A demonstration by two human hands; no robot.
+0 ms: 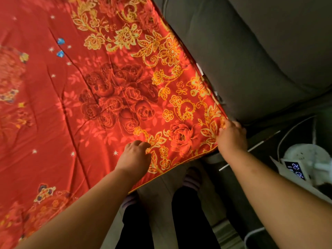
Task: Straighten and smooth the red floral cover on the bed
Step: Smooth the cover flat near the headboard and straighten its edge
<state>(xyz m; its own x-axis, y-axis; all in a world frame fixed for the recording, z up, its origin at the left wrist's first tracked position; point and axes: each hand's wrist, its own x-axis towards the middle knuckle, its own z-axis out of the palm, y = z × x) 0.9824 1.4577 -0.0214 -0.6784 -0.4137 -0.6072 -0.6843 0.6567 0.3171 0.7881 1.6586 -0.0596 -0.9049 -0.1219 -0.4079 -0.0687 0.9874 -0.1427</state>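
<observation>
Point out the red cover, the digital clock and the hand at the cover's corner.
red cover [111, 97]: head view, on the dark rose print in its middle.
digital clock [295, 170]: head view, on its lit display.
right hand [231, 137]: head view, on the back of the hand at the cover's corner.

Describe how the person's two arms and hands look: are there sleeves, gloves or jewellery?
Both forearms are bare up to the frame edge, with no sleeves visible. The left hand and the right hand wear no gloves, and no rings, watch or bracelet can be seen.
</observation>
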